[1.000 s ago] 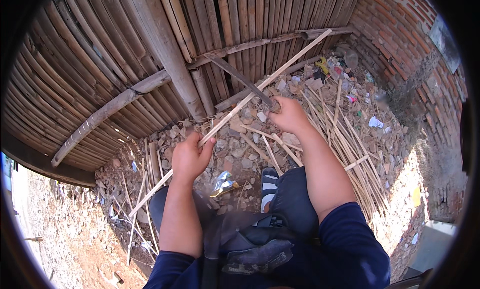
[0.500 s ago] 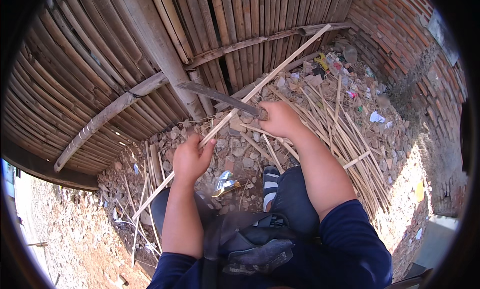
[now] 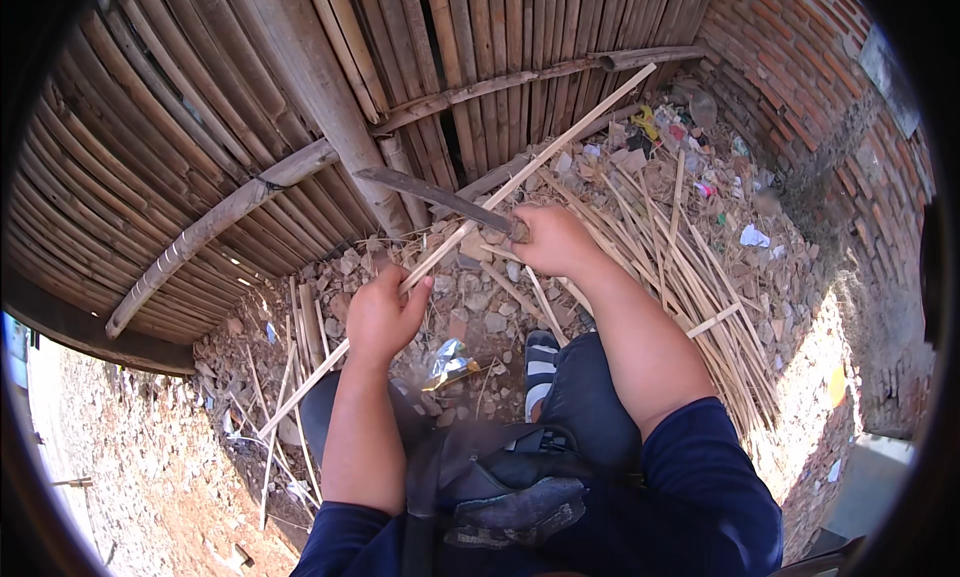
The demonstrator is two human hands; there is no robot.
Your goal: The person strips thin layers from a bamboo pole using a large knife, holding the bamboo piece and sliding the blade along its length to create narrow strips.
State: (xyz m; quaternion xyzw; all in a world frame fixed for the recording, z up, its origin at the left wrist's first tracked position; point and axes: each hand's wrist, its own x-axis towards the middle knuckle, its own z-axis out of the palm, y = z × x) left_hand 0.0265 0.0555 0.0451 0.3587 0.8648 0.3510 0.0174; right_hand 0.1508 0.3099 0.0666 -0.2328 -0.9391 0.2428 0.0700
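A long, pale bamboo strip (image 3: 560,142) slants from the lower left up to the far right. My left hand (image 3: 385,312) is closed round it below its middle, thumb along the strip. In my right hand (image 3: 553,239) is the handle of a machete (image 3: 430,191) with a long, dark, worn blade. The blade points to the far left and crosses the strip just ahead of my left hand, seeming to touch it. The fingers of my right hand are wrapped round the handle, partly hidden behind the knuckles.
Many split bamboo strips (image 3: 705,317) lie heaped at my right, with a few more sticks (image 3: 285,417) at the left. A bamboo slat wall (image 3: 520,87) stands ahead, a brick wall (image 3: 790,87) at the right. Rubble, litter and a shiny wrapper (image 3: 450,365) cover the ground.
The bamboo strip has shifted slightly, its far end a little lower and its near end farther left. My right hand and the machete have moved very slightly left. My left grip stays the same.
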